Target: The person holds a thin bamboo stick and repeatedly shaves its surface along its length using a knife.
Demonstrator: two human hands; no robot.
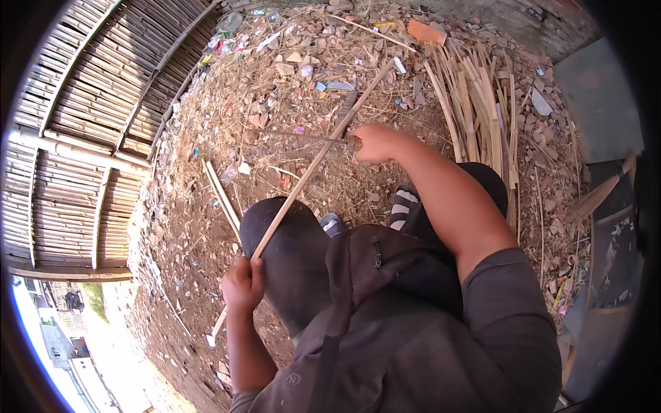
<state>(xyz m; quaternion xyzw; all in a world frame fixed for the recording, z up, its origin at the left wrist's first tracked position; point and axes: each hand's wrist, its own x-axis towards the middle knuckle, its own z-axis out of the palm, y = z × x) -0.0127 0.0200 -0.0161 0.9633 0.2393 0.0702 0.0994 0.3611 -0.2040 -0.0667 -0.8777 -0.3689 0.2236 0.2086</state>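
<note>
A long pale bamboo strip (303, 180) runs diagonally across my view, passing over my bent knee. Near its lower end, my left hand (242, 283) is closed around it, thumb on top. My right hand (375, 143) grips the handle of a long, thin-bladed knife (289, 134). The blade points left and crosses the strip in its upper half; whether its edge cuts into the wood I cannot tell. Just behind the strip there, a dark ridged object (349, 103) shows partly.
A pile of split bamboo strips (478, 103) lies at the upper right, near an orange brick (427, 32). Two more strips (222, 196) lie left of my knee. A bamboo-slat wall (89, 124) stands left. Litter and dry stalks cover the ground. Dark panels (609, 241) stand right.
</note>
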